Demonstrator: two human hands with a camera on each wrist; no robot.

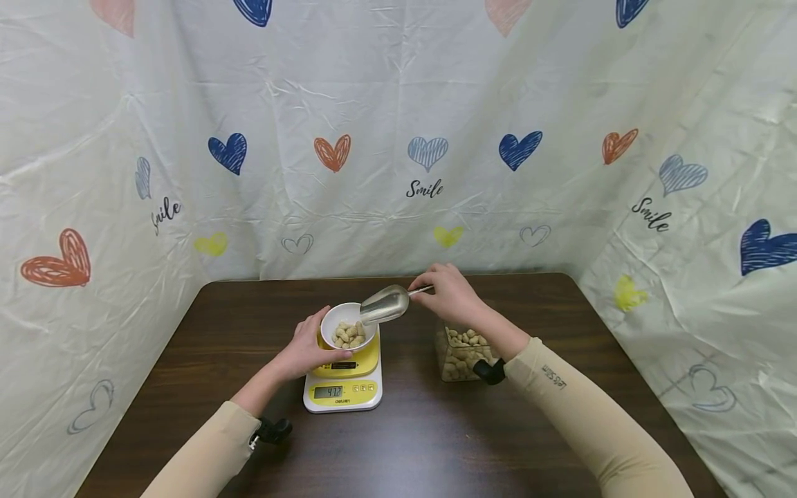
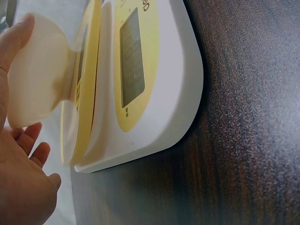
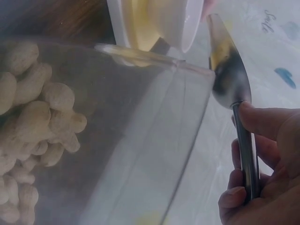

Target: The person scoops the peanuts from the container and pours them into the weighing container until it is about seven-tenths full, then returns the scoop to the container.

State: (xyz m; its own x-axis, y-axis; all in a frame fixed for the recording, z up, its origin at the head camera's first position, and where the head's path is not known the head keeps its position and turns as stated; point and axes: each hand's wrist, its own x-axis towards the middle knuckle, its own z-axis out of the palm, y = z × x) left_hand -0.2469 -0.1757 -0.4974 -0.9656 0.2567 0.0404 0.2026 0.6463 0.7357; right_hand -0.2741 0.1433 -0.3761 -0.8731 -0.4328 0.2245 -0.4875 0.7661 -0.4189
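Note:
A white bowl (image 1: 332, 322) holding several unshelled peanuts (image 1: 349, 335) stands on a yellow and white kitchen scale (image 1: 344, 401). My left hand (image 1: 309, 351) holds the bowl from its left side, thumb at the near rim and fingers toward the far side. To the right, my right hand (image 1: 450, 296) grips the handle of a metal scoop (image 1: 385, 304). The scoop's front end overlaps the bowl's right rim, and no peanuts show in it. In the right wrist view, thumb and fingers wrap the scoop's handle (image 3: 246, 154).
A clear container (image 1: 450, 370) of peanuts stands on the dark wood table (image 1: 411, 443), below the right forearm, which partly covers it. The scale's display (image 1: 328, 392) is lit and seems to read 47.2. A white curtain with hearts (image 1: 373, 228) hangs behind the table.

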